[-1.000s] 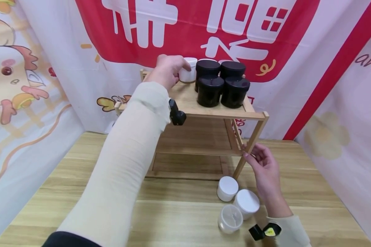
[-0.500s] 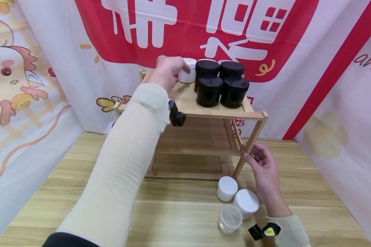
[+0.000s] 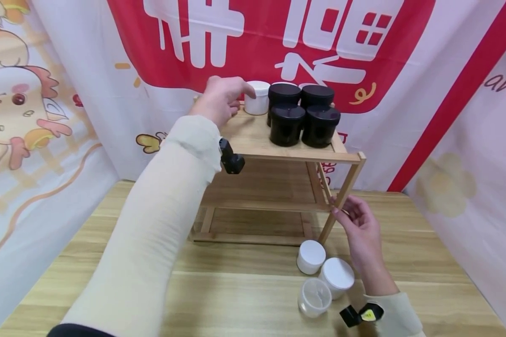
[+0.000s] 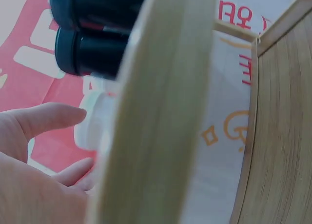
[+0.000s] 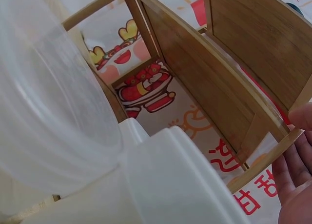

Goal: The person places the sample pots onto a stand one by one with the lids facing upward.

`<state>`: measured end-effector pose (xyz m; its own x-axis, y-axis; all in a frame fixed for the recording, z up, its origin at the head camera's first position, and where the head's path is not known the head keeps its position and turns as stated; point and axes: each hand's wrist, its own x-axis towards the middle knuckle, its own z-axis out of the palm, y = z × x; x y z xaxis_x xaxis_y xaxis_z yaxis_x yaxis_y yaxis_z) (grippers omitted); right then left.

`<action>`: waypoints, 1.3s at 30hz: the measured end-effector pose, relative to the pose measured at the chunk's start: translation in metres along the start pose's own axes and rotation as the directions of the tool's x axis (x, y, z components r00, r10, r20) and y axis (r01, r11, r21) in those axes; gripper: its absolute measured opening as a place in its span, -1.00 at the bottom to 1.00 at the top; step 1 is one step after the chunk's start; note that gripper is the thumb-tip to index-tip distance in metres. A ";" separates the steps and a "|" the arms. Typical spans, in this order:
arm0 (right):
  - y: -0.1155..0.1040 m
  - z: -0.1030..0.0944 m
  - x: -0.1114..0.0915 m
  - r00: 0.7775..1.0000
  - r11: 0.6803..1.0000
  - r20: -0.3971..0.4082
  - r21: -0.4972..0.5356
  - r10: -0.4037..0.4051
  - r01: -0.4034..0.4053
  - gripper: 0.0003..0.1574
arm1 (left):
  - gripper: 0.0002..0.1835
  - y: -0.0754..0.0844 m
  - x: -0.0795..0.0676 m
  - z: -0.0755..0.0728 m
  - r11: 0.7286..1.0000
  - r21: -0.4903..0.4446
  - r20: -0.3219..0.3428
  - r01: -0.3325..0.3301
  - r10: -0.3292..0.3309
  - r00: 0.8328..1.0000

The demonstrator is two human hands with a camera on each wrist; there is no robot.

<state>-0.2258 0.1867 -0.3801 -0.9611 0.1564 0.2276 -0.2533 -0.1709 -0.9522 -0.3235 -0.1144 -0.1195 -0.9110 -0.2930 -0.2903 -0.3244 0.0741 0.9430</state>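
White plastic slips free here: my left hand (image 3: 221, 98), curled round the white jar (image 3: 257, 100) a second ago, now loosens and slides leftward, thumb and fingers parted. Whether a fingertip still brushes it, I can't tell. The jar stays upright on the top board of the wooden rack (image 3: 249, 133), just left of four black jars (image 3: 286, 126), with white rims (image 3: 285, 84) peeking out behind. Lower down, my right hand (image 3: 362, 229) keeps its pinch on the rack's front leg (image 3: 346, 187), same as before. Near that wrist, two white-lidded jars (image 3: 311, 256) and a clear tub (image 3: 315, 297) stand unmoved on the table (image 3: 227, 295).

On to the writing: a yellow label (image 3: 368, 315) on the right wrist's black device is too small to read. Big white characters (image 3: 316, 70) run across the red panel (image 3: 253, 51) behind the rack, and "ani" (image 3: 495, 82) shows on the right-hand cloth, running out of view. Pale grain streaks the tabletop; printed cloth hangs on three sides, a cartoon figure (image 3: 14, 112) at left.
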 end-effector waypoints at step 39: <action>-0.008 -0.040 0.022 0.949 0.992 0.312 -0.125 0.036 0.003 -0.62 | -0.60 -0.083 -0.098 -0.049 0.890 -0.097 0.545 -0.445 0.422 0.724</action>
<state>-0.2404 0.2307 -0.3759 -0.9559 -0.1616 0.2451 -0.2405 -0.0479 -0.9695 -0.1953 -0.1386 -0.1612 -0.9356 0.3389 0.0986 0.1414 0.1037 0.9845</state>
